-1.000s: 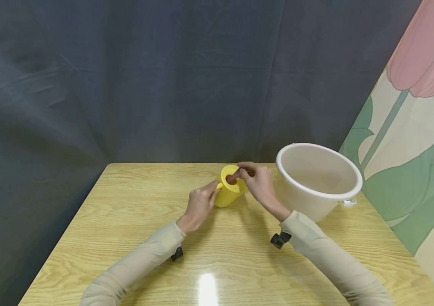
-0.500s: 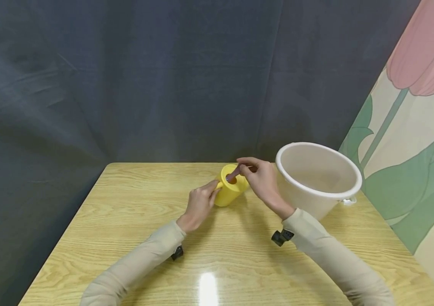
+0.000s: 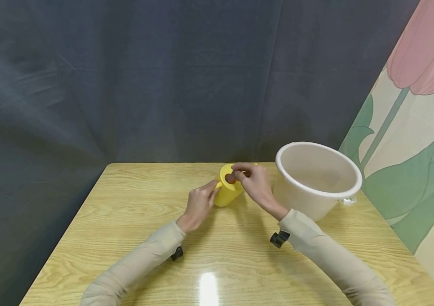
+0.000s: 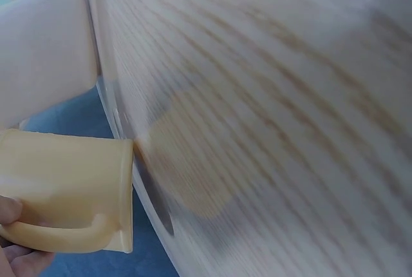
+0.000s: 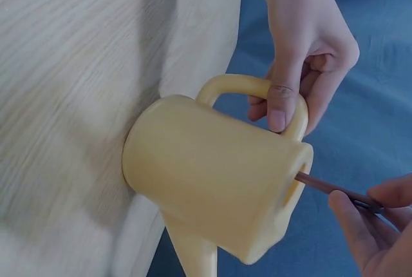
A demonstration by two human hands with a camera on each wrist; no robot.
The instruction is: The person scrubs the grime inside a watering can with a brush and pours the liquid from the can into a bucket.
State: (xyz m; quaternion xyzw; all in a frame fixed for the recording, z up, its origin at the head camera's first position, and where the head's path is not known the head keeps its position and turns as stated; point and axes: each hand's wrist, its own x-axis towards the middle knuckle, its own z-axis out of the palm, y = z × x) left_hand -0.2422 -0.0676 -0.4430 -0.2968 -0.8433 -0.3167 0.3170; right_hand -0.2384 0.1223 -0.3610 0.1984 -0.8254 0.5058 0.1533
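A yellow watering can (image 3: 225, 197) stands near the table's far edge, its round top opening facing up. My left hand (image 3: 198, 204) grips its loop handle, the thumb pressed on top of the loop in the right wrist view. From the right, my right hand (image 3: 256, 183) pinches a slim reddish-brown stick (image 5: 329, 187) between thumb and fingers. The stick runs through the opening, and its far end is hidden inside the can. The can's spout (image 5: 196, 245) points away from the handle; my right hand mostly covers it in the head view.
A large white bucket (image 3: 297, 199) stands right of the can, close to my right forearm. The wooden table (image 3: 144, 204) ends at a dark curtain (image 3: 186, 85); a wall painted with a tulip (image 3: 423, 51) rises on the right. Both wrists wear small black cameras.
My right hand rose slightly, drawing the stick partly out and showing a pale tip, then came down and left, so the stick sits deeper. The left hand and can have stayed put.
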